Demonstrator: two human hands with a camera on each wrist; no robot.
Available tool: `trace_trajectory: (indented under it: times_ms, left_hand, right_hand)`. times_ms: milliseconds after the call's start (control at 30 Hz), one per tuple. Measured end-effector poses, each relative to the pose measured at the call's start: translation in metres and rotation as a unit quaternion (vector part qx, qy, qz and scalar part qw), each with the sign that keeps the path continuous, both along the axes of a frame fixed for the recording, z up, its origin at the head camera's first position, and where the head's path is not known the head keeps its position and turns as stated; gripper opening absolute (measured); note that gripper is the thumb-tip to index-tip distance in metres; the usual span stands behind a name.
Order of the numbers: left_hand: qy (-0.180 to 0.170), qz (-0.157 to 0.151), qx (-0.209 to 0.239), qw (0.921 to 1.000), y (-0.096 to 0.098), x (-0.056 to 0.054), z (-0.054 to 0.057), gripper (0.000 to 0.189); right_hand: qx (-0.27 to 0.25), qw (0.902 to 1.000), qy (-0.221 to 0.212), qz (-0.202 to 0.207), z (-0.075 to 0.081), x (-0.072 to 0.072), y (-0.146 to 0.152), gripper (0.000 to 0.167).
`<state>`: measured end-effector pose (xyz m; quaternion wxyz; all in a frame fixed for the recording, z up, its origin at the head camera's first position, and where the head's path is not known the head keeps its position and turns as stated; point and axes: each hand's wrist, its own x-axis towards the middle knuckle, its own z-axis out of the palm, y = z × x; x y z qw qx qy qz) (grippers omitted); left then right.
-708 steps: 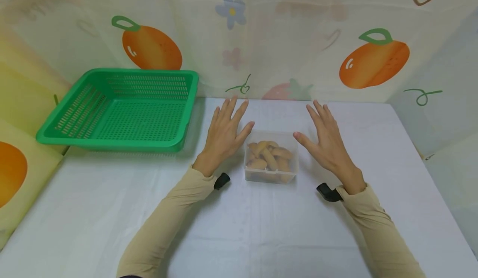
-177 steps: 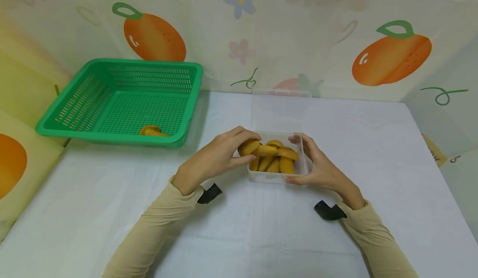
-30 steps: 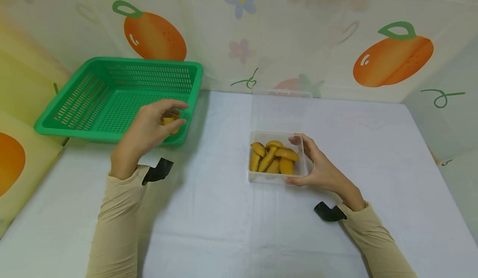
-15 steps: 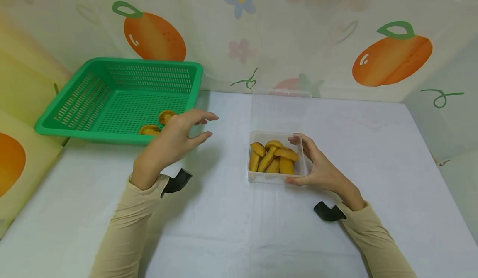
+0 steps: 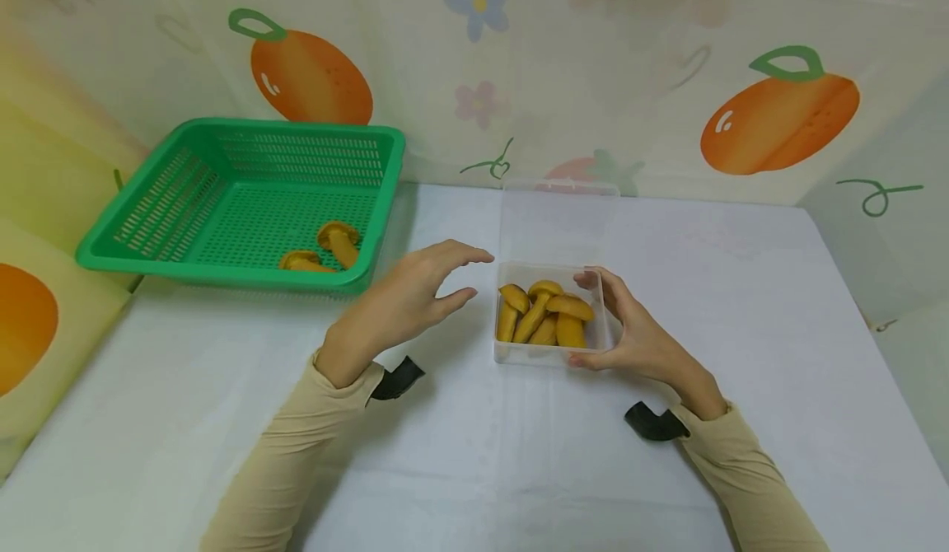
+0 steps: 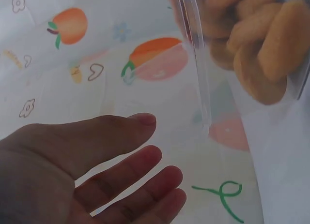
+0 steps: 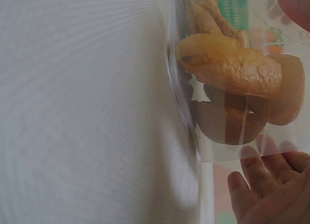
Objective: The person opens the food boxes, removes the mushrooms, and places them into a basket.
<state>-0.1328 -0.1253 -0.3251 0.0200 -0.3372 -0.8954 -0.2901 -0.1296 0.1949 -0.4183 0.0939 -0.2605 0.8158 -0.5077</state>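
A clear plastic box (image 5: 549, 356) holding several yellow-brown mushrooms (image 5: 569, 318) stands on the table, its transparent lid (image 5: 558, 221) tipped back behind it. My right hand (image 5: 639, 329) grips the box's right side, thumb at the front and fingers at the back; the right wrist view shows mushrooms (image 7: 237, 64) through the wall. Left of the box hovers my left hand (image 5: 404, 298), holding nothing, thumb and fingers spread apart. In the left wrist view the left hand (image 6: 97, 171) is apart from the box. Two mushrooms (image 5: 341, 243) lie in the green basket (image 5: 222, 273).
The green basket sits at the back left of the white-covered table (image 5: 474, 470). Behind the table hangs a printed cloth (image 5: 578, 66) with oranges and flowers. A black wrist-camera mount (image 5: 398, 379) sticks out at the left cuff, another mount (image 5: 656, 422) at the right.
My left hand has let go of a mushroom in the basket and moved right, to beside the box. Since the earliest frame, the lid has been opened. The right hand stays on the box.
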Motion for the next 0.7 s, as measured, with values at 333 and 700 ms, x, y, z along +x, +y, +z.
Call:
trace_trajectory:
  times_ms: [333,700]
  left_hand:
    - [-0.019,-0.031,-0.011,0.9993,0.025,0.000,-0.005,0.041]
    - [-0.052,-0.068,-0.010,0.9962,0.053,-0.004,-0.010,0.040]
  right_hand:
    - [-0.001,1.0000,-0.002,-0.002,-0.001,0.000,0.000,0.110]
    - [-0.009,0.9999,0.008,0.008,-0.001,0.000,0.001,0.111]
